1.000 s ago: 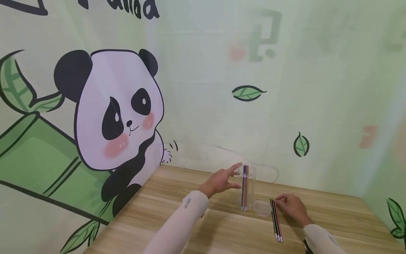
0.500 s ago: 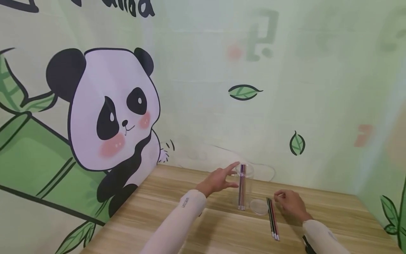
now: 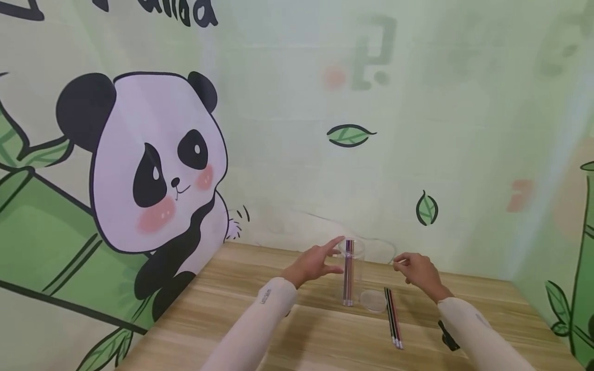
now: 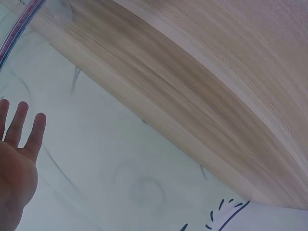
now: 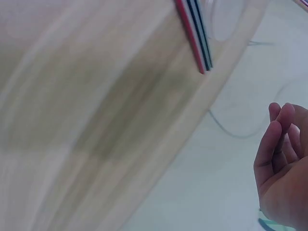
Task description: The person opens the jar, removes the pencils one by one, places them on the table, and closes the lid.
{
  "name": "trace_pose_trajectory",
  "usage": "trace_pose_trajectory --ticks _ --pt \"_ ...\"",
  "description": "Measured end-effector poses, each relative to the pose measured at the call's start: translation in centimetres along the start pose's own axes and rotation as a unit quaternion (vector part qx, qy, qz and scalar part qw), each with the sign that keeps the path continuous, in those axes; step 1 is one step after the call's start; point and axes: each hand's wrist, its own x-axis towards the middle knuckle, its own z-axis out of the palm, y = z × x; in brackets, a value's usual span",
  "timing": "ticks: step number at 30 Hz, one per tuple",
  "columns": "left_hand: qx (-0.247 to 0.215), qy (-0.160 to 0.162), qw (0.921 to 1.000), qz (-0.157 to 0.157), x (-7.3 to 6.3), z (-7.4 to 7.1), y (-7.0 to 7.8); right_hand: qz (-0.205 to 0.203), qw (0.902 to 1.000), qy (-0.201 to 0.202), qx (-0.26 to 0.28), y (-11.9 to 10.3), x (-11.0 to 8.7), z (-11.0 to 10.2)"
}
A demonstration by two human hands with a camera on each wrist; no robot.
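Observation:
A tall clear cylindrical container (image 3: 359,275) stands upright on the wooden table, with several striped pencils (image 3: 348,281) upright inside. My left hand (image 3: 312,266) is at its left side, forefinger by the rim and thumb lower down, fingers spread and fairly straight. The left wrist view catches that hand (image 4: 21,159) at the edge, near striped pencils (image 4: 17,31). My right hand (image 3: 419,274) is raised above and beyond loose pencils (image 3: 393,317) on the table. In the right wrist view the fingertips of that hand (image 5: 284,163) meet, with nothing visible between them.
A round clear lid (image 3: 373,301) lies between the container and the loose pencils. Behind the wooden table (image 3: 492,319) hangs a pale green backdrop (image 3: 287,154) printed with a panda, leaves and bamboo.
My right hand has left the loose pencils and risen away from them, towards the backdrop. My left hand stays at the container. The head view has shifted slightly to the right.

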Motion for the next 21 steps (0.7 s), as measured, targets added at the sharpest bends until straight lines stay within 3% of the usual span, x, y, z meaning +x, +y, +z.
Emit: trace_pose_trajectory --ticks 12,21 --pt "-0.004 0.001 1.0000 0.004 -0.1 0.0 -0.3 -0.015 0.9993 0.004 -0.032 -4.0 1.7 -3.2" --pt "-0.008 -0.005 1.0000 -0.003 0.0 0.0 -0.1 -0.031 0.9985 0.018 -0.041 -5.3 2.7 -4.1"
